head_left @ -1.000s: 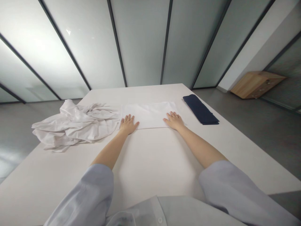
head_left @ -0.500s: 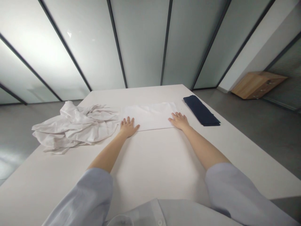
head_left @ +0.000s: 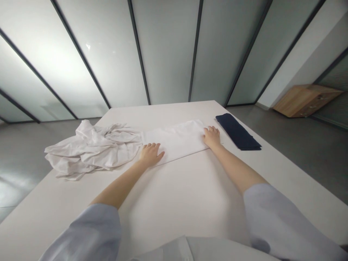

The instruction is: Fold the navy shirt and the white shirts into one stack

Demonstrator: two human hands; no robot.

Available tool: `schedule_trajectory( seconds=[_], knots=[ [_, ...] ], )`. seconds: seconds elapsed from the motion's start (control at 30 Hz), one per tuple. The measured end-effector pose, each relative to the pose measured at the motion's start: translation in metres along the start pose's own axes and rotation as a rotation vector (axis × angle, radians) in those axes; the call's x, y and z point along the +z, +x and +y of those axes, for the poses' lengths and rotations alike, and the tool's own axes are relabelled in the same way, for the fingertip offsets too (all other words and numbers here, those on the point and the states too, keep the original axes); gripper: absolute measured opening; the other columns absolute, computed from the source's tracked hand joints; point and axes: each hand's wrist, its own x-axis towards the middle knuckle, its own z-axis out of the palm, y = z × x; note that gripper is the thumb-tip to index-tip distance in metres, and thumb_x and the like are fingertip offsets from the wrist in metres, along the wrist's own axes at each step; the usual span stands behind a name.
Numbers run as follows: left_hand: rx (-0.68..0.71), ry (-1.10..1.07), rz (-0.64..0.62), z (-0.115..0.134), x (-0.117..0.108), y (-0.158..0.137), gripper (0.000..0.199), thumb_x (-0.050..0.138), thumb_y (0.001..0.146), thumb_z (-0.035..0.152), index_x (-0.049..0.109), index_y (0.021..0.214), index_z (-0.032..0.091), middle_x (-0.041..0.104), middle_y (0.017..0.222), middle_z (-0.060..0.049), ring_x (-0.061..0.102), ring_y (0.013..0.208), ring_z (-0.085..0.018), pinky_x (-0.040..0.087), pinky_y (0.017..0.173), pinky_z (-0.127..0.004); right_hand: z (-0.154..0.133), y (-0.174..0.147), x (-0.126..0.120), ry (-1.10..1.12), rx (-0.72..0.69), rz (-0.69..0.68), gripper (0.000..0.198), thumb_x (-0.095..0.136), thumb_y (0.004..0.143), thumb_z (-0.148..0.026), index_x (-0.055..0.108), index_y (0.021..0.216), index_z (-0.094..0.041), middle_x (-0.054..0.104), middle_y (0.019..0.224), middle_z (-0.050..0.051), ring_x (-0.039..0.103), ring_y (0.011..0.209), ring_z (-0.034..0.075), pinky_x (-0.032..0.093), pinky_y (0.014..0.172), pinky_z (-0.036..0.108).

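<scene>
A folded white cloth point(head_left: 181, 139) lies flat on the table, slightly skewed, its left end closer to me. My left hand point(head_left: 150, 155) rests palm down on its near left corner, thumb held away from the fingers. At the right end, my right hand point(head_left: 212, 137) presses on the cloth's edge with fingers apart and a little bent. A crumpled heap of white fabric point(head_left: 95, 148) sits left of the folded cloth and touches or nearly touches it. Right of my right hand is a folded navy cloth point(head_left: 238, 132), a narrow flat stack.
The pale table point(head_left: 179, 203) reaches from my body to a frosted glass partition point(head_left: 168, 54) with dark frames. A wooden cabinet point(head_left: 301, 100) stands on the grey floor beyond the table's right side.
The folded white cloth has turned a little, its left end coming toward me with my left hand. My right hand's fingers are more bent. The view has shifted slightly.
</scene>
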Motion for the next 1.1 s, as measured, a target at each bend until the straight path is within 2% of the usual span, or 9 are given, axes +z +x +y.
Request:
schedule_trajectory(
  seconds=[0.13,0.23,0.37,0.57,0.73,0.83,0.97,1.03,1.1],
  knots=[
    [0.104,-0.013,0.038,0.005,0.007,0.023,0.061,0.039,0.094,0.053,0.039,0.146,0.023,0.038,0.154,-0.010,0.031,0.142,-0.028,0.022,0.116,-0.042,-0.058,-0.021,-0.008,0.179,-0.260,-0.108,0.046,0.041,0.095,-0.031,0.055,0.135,-0.015,0.053,0.141,0.014,0.047,0.129,0.025,0.032,0.109,0.039],
    [0.039,-0.017,-0.027,0.007,0.021,0.034,0.065,0.032,0.095,0.058,0.037,0.148,0.022,0.031,0.158,-0.010,0.024,0.146,-0.029,0.019,0.117,-0.045,-0.090,-0.045,-0.009,0.264,-0.477,-0.208,0.049,0.036,0.098,-0.040,0.050,0.141,-0.021,0.050,0.145,0.009,0.043,0.135,0.021,0.029,0.112,0.037],
    [0.008,-0.024,-0.053,0.010,0.029,0.036,0.069,0.027,0.095,0.059,0.033,0.151,0.019,0.027,0.159,-0.013,0.022,0.147,-0.031,0.018,0.116,-0.049,-0.100,-0.062,-0.010,0.231,-0.535,-0.291,0.053,0.032,0.099,-0.050,0.053,0.140,-0.022,0.042,0.152,0.008,0.033,0.142,0.027,0.026,0.114,0.046],
    [0.009,-0.016,-0.107,0.037,0.018,0.020,0.075,0.029,0.094,0.062,0.033,0.150,0.013,0.028,0.157,-0.020,0.026,0.144,-0.037,0.024,0.112,-0.051,-0.090,-0.042,-0.015,0.204,-0.456,-0.343,0.051,0.032,0.099,-0.053,0.060,0.133,-0.026,0.044,0.150,0.006,0.035,0.141,0.029,0.020,0.115,0.053],
    [0.111,-0.022,-0.168,0.076,0.006,-0.009,0.083,0.038,0.088,0.068,0.035,0.149,0.012,0.031,0.154,-0.026,0.034,0.138,-0.042,0.033,0.104,-0.052,-0.076,-0.022,0.001,0.307,-0.358,-0.312,0.046,0.039,0.098,-0.046,0.057,0.136,-0.027,0.037,0.155,0.005,0.027,0.144,0.031,0.015,0.116,0.055],
    [0.243,-0.093,-0.213,0.090,-0.004,-0.022,0.083,0.041,0.084,0.072,0.042,0.145,0.015,0.036,0.152,-0.024,0.040,0.134,-0.041,0.035,0.103,-0.050,-0.065,-0.005,0.014,0.520,-0.304,-0.326,0.038,0.044,0.095,-0.038,0.066,0.124,-0.028,0.046,0.149,0.004,0.031,0.143,0.028,0.016,0.117,0.052],
    [0.446,-0.405,-0.269,0.075,-0.015,-0.008,0.067,0.046,0.086,0.066,0.052,0.136,0.022,0.063,0.129,-0.013,0.062,0.112,-0.028,0.043,0.095,-0.036,-0.050,0.012,0.022,0.952,-0.123,-0.220,0.037,0.039,0.093,-0.030,0.074,0.104,-0.021,0.070,0.119,0.006,0.058,0.119,0.022,0.038,0.106,0.039],
    [0.326,-0.563,-0.183,0.054,-0.016,0.011,0.055,0.045,0.091,0.057,0.055,0.133,0.022,0.071,0.112,-0.008,0.068,0.097,-0.022,0.046,0.089,-0.031,-0.043,0.012,0.022,0.979,0.019,-0.089,0.038,0.039,0.090,-0.029,0.073,0.102,-0.019,0.073,0.108,0.006,0.063,0.107,0.020,0.045,0.098,0.035],
    [0.021,-0.537,0.012,0.028,-0.011,0.032,0.049,0.050,0.090,0.047,0.058,0.128,0.018,0.071,0.110,-0.010,0.067,0.095,-0.023,0.047,0.088,-0.032,-0.037,0.007,0.021,0.828,0.146,0.001,0.035,0.042,0.088,-0.028,0.072,0.102,-0.018,0.072,0.105,0.007,0.063,0.103,0.021,0.046,0.094,0.034]
  ],
)
